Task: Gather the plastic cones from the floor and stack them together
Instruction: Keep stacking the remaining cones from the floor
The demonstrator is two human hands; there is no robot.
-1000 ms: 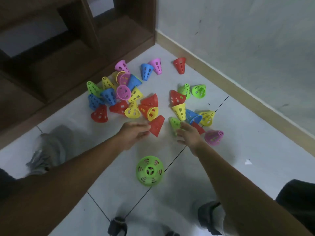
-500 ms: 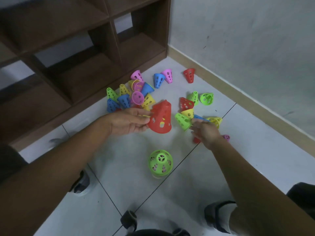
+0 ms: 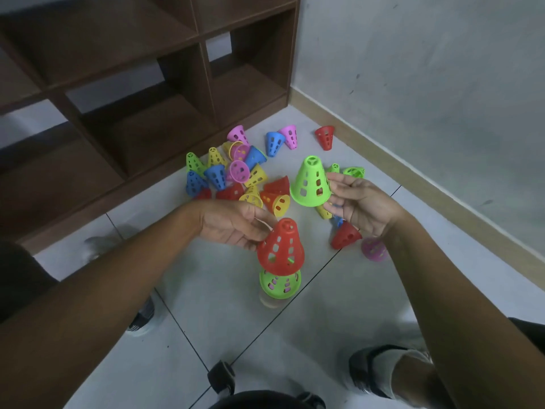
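The plastic cones (image 3: 236,175) are lying scattered on the floor (image 3: 206,290) in a heap at 12 o'clock from the person, beside the wooden shelf unit (image 3: 147,84), with outliers toward 1 o'clock along the wall.

Handling judgement: the cones are appearing thin-walled, perforated, light and fairly stiff; smooth plastic may be slipping under a loose pinch. The best hold is appearing to be the side wall or narrow top, leaving the open base free for nesting.

The left hand (image 3: 233,225) is gripping a red cone (image 3: 281,246) by its upper wall, fingers curled round it, directly over the green cone (image 3: 280,283) standing upright on the floor at 6 o'clock of the heap. The right hand (image 3: 358,206) is pinching a second green cone (image 3: 311,183) at its side, held upright in the air.

Against half a second ago: the red cone is now coming down over the standing green cone, where it was being held beside the heap; the right hand is now lifting its green cone clear of the floor.
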